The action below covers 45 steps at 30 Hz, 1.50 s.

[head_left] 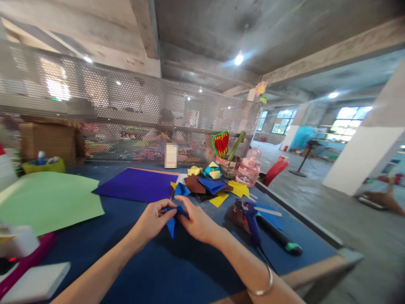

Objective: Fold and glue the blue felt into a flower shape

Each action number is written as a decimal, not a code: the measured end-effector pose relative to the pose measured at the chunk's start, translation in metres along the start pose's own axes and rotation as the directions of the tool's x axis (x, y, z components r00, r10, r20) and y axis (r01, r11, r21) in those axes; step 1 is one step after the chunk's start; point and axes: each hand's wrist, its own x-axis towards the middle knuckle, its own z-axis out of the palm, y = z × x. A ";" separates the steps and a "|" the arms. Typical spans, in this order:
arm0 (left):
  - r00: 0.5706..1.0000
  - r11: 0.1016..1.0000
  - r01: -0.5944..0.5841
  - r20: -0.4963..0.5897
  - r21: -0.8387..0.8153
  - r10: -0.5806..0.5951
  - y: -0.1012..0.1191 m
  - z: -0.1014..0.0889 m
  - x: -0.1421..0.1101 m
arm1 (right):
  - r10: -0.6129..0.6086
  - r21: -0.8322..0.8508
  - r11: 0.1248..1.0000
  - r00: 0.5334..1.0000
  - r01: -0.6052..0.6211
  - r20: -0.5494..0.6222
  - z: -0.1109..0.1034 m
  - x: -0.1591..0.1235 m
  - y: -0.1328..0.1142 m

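Between my two hands is a piece of folded blue paper (171, 227), held over the near middle of the table; one pointed end hangs down. My left hand (155, 217) pinches it between thumb and fingers. My right hand (198, 217) grips its other side, with the fingertips partly hidden behind the paper. Just beyond the hands lies another folded blue piece (182, 190). Behind and right of it is a pile of brown paper (194, 184), blue paper (211, 185) and yellow paper (219, 199).
A blue glue gun (252, 219) and a black-and-green handled tool (280, 236) lie to the right. Purple sheets (136, 185) and a light green sheet (50, 200) spread leftward. A pink jar (248, 171) stands near the right edge. Perforated metal mesh (126, 114) borders the back.
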 end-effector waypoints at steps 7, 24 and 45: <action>0.997 0.992 -0.028 -0.067 0.119 0.036 -0.008 0.001 0.002 | 0.084 -0.197 0.976 0.995 -0.094 -0.060 -0.019 -0.030 -0.037; 0.982 0.968 0.015 -0.188 0.252 0.033 -0.008 0.000 0.001 | 0.546 -0.185 0.704 0.689 -0.686 -0.478 -0.089 -0.126 0.065; 0.984 0.955 0.071 -0.176 0.288 -0.020 -0.003 0.004 -0.002 | 0.383 0.096 0.908 0.715 -0.408 -0.585 -0.059 -0.124 0.016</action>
